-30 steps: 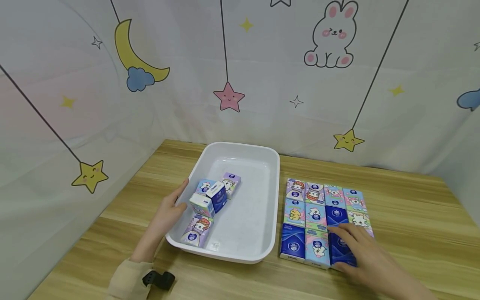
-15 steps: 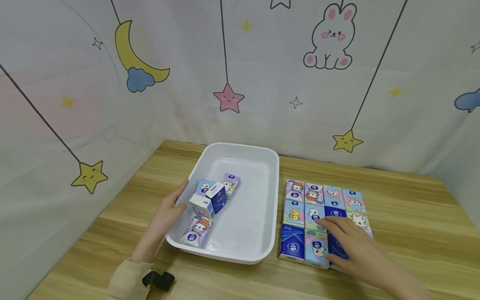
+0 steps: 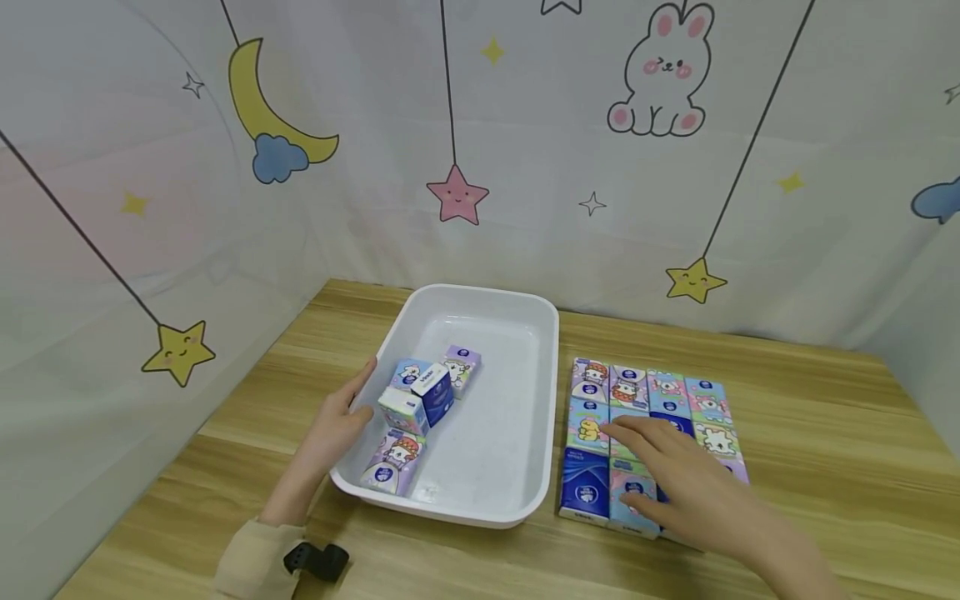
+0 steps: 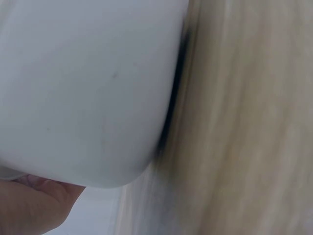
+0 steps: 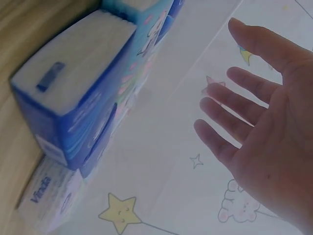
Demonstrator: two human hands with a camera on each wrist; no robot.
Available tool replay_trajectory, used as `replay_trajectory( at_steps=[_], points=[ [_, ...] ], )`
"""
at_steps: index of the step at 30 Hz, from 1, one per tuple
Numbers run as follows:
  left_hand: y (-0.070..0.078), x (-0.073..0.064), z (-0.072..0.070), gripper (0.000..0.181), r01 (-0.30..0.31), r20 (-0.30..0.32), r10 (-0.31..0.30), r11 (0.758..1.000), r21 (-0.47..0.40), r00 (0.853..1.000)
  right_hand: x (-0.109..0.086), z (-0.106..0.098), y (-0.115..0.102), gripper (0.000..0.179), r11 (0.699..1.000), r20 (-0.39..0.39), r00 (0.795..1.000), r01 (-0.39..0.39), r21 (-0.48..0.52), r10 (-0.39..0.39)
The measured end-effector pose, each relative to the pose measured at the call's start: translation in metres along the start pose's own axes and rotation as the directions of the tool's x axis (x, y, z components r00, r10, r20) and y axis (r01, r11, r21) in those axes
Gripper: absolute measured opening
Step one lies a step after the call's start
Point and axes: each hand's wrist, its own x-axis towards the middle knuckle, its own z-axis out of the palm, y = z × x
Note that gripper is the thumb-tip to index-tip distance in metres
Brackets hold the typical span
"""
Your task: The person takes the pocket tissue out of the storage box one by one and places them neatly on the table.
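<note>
A white plastic tray [image 3: 495,467] stands on the table. My left hand [image 3: 333,429] holds its left rim, thumb over the edge; the left wrist view shows the tray's outer wall [image 4: 88,88] and part of the hand [image 4: 39,205]. Inside the tray lie several small tissue packs [image 3: 393,458], one dark blue pack [image 3: 437,398] propped up among them. My right hand [image 3: 682,479] hovers over a block of tissue packs laid edge to edge, fingers spread and nothing held. It hides some of the packs. The right wrist view shows the open palm [image 5: 279,132] beside a blue pack [image 5: 73,63].
The packs form rows on the wooden table [image 3: 832,433], right of the tray, with a yellow duck pack [image 3: 588,427] and a dark blue pack [image 3: 585,483] nearest it. A white patterned curtain [image 3: 525,117] stands behind. A black band [image 3: 318,560] is at my left wrist.
My right hand has moved left across the block of packs, from the blue packs towards the yellow duck pack. The left hand, the tray and the packs stay where they were.
</note>
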Motion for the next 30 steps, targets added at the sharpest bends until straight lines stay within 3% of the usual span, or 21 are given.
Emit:
replay_trajectory(
  at_steps=[6, 13, 20, 30],
  points=[
    [0.0, 0.0, 0.0, 0.07, 0.009, 0.002, -0.009, 1.0, -0.001, 1.0, 0.01, -0.002, -0.005, 0.073, 0.998, 0.047, 0.999, -0.027, 0.048, 0.025],
    [0.0, 0.001, 0.001, 0.07, 0.007, 0.0, -0.007, 1.0, -0.002, 1.0, 0.024, -0.003, -0.011, 0.078, 0.998, 0.015, 0.998, 0.055, 0.04, -0.056],
    [0.0, 0.002, 0.001, 0.071, 0.004, -0.002, -0.003, 1.0, 0.002, 1.0, 0.037, -0.003, -0.016, 0.076, 0.994, 0.035, 0.999, 0.034, 0.102, -0.038],
    [-0.001, 0.002, 0.0, 0.071, -0.008, 0.003, 0.008, 1.0, 0.001, 1.0, 0.06, -0.004, -0.024, 0.072, 0.986, -0.003, 0.993, 0.117, 0.116, -0.117]
  ],
)
